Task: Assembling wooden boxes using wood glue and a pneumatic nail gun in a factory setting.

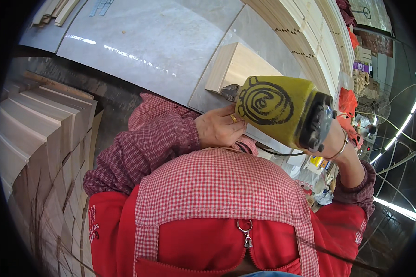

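My right hand [332, 140], with a bracelet at the wrist, grips a yellow-green nail gun [282, 108] from its far right side; most of the fingers are hidden behind it. A black swirl is drawn on the gun's casing, and its metal nose points left at a pale wooden box [245, 62]. Whether nose and wood touch, I cannot tell. Just below the nose is my left hand [221, 128], wearing a gold ring. Its fingers are curled, their tips hidden beside the gun, so what they hold does not show. The box stands on a grey, smooth-topped table [157, 41].
Tall stacks of wooden boards [305, 37] rise behind the box at the right. More stacked wooden pieces [37, 120] stand at my left. Thin strips [60, 11] lie at the far left. A dark hose [282, 153] runs below the gun. Red bags [348, 102] and clutter fill the right side.
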### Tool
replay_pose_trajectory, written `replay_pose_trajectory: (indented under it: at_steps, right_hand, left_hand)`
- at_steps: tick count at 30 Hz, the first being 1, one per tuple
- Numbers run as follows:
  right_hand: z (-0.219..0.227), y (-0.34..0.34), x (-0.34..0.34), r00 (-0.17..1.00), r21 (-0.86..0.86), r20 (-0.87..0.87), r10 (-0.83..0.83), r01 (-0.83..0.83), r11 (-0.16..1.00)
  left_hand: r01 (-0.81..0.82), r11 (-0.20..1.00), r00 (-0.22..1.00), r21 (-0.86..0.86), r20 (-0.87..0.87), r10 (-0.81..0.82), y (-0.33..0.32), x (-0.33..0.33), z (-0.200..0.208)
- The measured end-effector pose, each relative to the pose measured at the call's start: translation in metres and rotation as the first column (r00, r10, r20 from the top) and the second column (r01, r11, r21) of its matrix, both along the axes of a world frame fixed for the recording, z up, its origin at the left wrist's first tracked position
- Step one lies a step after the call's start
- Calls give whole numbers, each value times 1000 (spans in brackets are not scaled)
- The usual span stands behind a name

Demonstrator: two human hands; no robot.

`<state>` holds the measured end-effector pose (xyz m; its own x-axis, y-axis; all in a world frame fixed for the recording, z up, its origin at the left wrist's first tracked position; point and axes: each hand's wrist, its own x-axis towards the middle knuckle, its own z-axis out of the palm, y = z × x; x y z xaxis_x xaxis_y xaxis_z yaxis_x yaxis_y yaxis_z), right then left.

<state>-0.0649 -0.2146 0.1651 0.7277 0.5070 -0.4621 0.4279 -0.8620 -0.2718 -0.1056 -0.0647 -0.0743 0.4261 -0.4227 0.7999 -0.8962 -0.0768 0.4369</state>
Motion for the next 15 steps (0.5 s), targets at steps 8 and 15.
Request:
replay_pose_trajectory:
  at_steps: [8,15]
  right_hand:
    - [13,-87,-43,832,-202,479,280,-207,957]
    - [5,-188,-138,279,231,395,-875,892,389]
  left_hand:
    - [-102,985,990,140,110,87,-16,22,41]
    - [-47,954,996,297,-52,65,-36,40,67]
